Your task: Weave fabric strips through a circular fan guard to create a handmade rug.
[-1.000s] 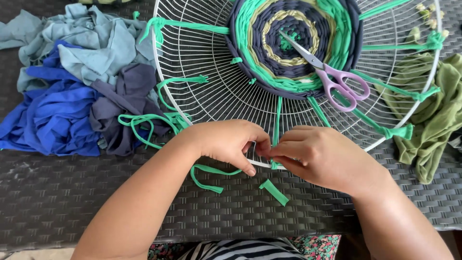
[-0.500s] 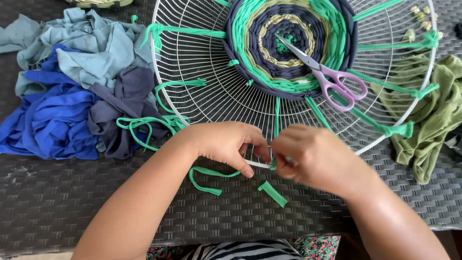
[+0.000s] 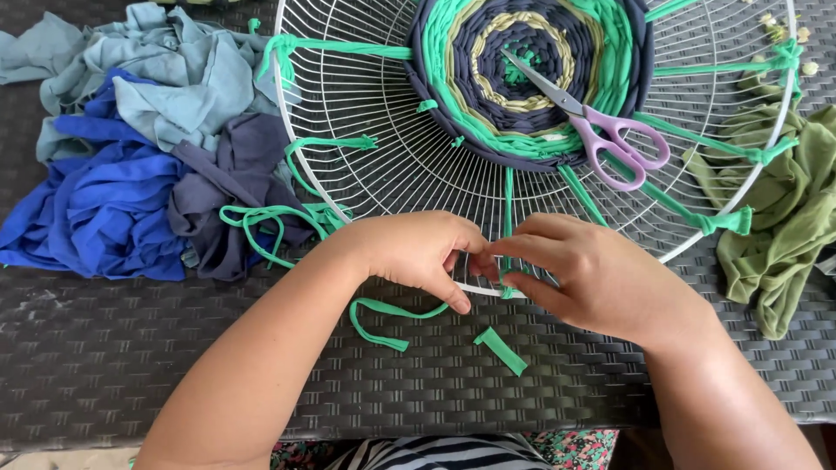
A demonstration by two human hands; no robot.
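The dark woven surface [image 3: 104, 365] carries a round white wire frame [image 3: 366, 174] with a coiled weave [image 3: 531, 78] of green, navy and tan strips at its hub, and both hands meet at its near rim. Over the last second the right hand [image 3: 601, 278] has drawn in closer to the left hand [image 3: 414, 252], so the fingers [image 3: 522, 248] of both now pinch together on the green fabric strip [image 3: 508, 200] that runs from the weave down to the rim; this looks like a knot being tightened there. The strip's end and any knot are hidden under the closed fingers. Purple-handled scissors [image 3: 601, 130] lie on the weave unmoved. Two loose green offcuts [image 3: 501, 350] lie just below the hands.
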